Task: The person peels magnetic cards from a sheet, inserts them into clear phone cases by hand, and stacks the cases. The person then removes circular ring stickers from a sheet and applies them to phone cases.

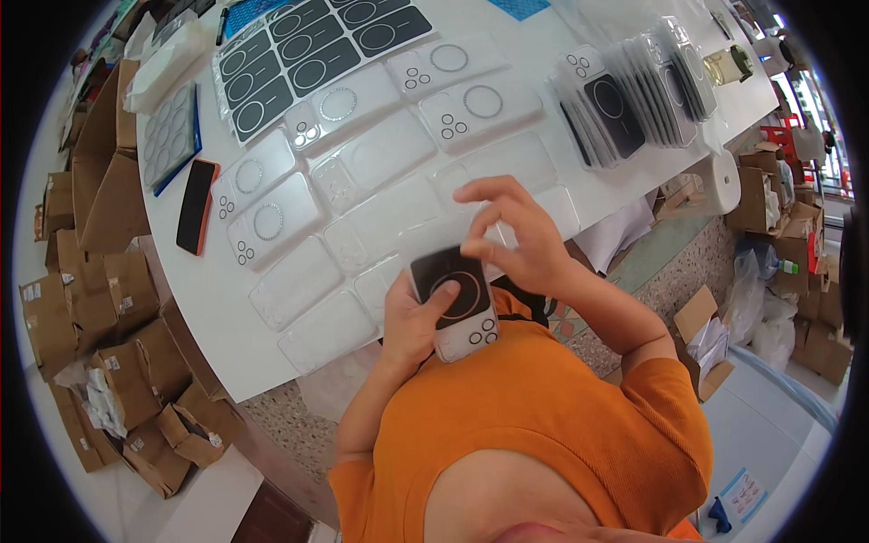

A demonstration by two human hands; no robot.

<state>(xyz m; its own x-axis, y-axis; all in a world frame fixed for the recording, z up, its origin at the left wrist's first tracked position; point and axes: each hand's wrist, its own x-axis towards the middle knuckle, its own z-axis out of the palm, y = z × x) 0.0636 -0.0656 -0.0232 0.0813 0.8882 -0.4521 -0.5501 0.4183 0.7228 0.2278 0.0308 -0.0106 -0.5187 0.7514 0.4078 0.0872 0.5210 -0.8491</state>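
My left hand (414,319) grips a clear phone case package (466,341) close to my body, its thumb pressed on the black card (460,288) with a ring print. Ringed camera cutouts show at the package's near end. At its far right corner, my right hand (520,237) has the thumb and a bent finger brought together, with the index finger raised; what lies between them is too small to make out. Beyond, several cases in clear trays (339,107) and several clear plastic trays (380,220) lie in rows on the white table (213,312).
Black ring-printed cards (303,45) lie on a sheet at the far left. A row of packed cases (634,100) stands at the right. An orange-edged phone (195,208) lies by the left edge. Cardboard boxes (127,290) crowd the floor on the left.
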